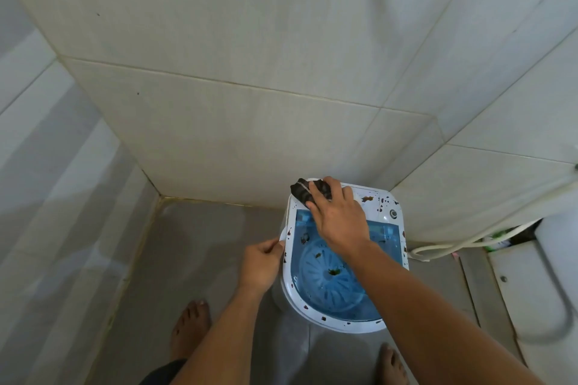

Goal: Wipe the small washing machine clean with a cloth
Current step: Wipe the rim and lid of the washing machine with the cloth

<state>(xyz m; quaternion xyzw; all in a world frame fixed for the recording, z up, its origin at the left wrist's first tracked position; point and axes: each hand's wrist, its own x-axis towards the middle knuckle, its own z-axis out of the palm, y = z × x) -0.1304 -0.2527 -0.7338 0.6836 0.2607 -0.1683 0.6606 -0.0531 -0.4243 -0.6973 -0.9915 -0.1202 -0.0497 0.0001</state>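
A small white washing machine (387,201) with a blue tub stands on the floor in a tiled corner. Dark brown spots dot its white top rim, and bits of dirt lie inside the tub (328,278). My right hand (339,216) presses a dark crumpled cloth (305,191) onto the far left corner of the rim. My left hand (261,262) grips the machine's left edge. My right forearm crosses over the tub and hides part of it.
Pale tiled walls (250,122) close in behind and on both sides. A white hose (444,247) runs along the floor to the right of the machine. A white fixture (544,284) sits at the right edge. My bare feet (190,325) stand on the grey floor.
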